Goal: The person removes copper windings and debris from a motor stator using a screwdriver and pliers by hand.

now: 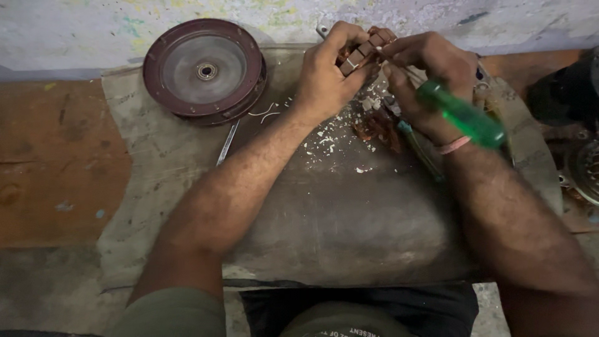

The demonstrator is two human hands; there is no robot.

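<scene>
My left hand point(327, 75) grips a reddish-brown slotted metal core point(363, 50), holding it up near the wall. My right hand point(427, 75) holds a screwdriver with a translucent green handle point(463, 117); its tip points at the core and is hidden between my fingers. Both hands meet over the far middle of a grey metal sheet point(337, 218). A tangle of copper-coloured wire point(377, 128) lies under my right hand, with white flakes point(327, 140) scattered beside it.
A dark red round motor cover point(204, 70) with a centre bearing sits at the back left. A thin metal rod point(227, 142) lies beside it. A second thin tool with a blue-green handle point(419, 150) lies near the wire. Dark machine parts point(577, 137) crowd the right edge.
</scene>
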